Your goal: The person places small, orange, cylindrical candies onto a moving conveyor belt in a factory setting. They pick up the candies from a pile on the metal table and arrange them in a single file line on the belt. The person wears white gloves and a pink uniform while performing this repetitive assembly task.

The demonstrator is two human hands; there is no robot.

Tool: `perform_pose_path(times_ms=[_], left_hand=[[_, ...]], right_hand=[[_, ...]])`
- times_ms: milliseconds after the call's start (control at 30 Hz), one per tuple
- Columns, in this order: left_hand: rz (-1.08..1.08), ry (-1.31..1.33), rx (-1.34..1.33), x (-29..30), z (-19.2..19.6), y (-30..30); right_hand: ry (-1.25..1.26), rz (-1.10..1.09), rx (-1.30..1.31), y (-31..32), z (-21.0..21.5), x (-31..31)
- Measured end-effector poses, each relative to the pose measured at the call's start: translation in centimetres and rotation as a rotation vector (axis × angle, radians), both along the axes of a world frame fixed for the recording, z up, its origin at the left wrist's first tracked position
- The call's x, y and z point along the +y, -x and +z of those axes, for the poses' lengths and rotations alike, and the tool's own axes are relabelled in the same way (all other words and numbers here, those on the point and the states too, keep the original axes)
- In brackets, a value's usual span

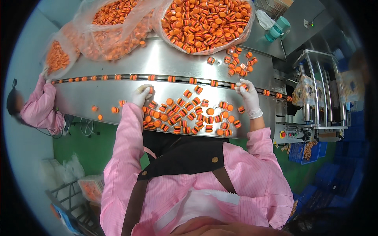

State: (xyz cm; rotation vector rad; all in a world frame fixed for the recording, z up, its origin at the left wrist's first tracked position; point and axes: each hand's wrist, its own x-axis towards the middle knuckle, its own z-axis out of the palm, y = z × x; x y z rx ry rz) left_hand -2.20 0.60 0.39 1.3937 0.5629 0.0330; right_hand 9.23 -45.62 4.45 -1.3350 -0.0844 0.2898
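Stainless work table [98, 98], centre of frame: curved steel surface, front edge toward the wearer. Risk: loose pieces near the lip can roll off to the green floor.

Clear plastic bags [118, 23], top of frame: three, heaped with orange sandwich biscuits; the upper-right bag [204, 23] lies open. Risk: a nudge could spill its load over the sorted area.

Conveyor track [130, 77], mid-frame, left to right: narrow channel carrying biscuits in single file. Risk: a tilted or doubled piece may jam the line toward the machine at right.

Loose biscuit pile [189, 116], lower centre of the table, between the hands.

Co-worker's pink sleeve [39, 106], left edge, at the far end of the track.

Left hand [141, 95], white glove: fingers curled, pinching one biscuit [151, 90] just below the track.

Right hand [248, 96], white glove: fingertips closed on a biscuit [244, 87] at the track. Risk: a slippery glove may drop either piece.
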Motion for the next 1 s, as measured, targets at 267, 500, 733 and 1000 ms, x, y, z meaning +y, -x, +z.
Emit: perform_pose_path(times_ms=[267,500,733,1000], left_hand=[[0.013,-0.019,-0.002,0.8,-1.9,-0.2],[-0.028,-0.073,-0.001,0.7,-1.3,-0.3],[-0.009,0.000,-0.017,0.5,-0.9,-0.1],[-0.020,-0.063,-0.011,0.9,-1.1,-0.2]], right_hand=[[0.951,0.323,-0.371,1.4,0.8,1.5],[1.123,0.079,-0.676,-4.6,2.1,3.5],[1.505,0.048,-0.318,-8.8,1.2,6.7],[1.297,0.004,-0.446,-9.0,-0.9,6.5]])
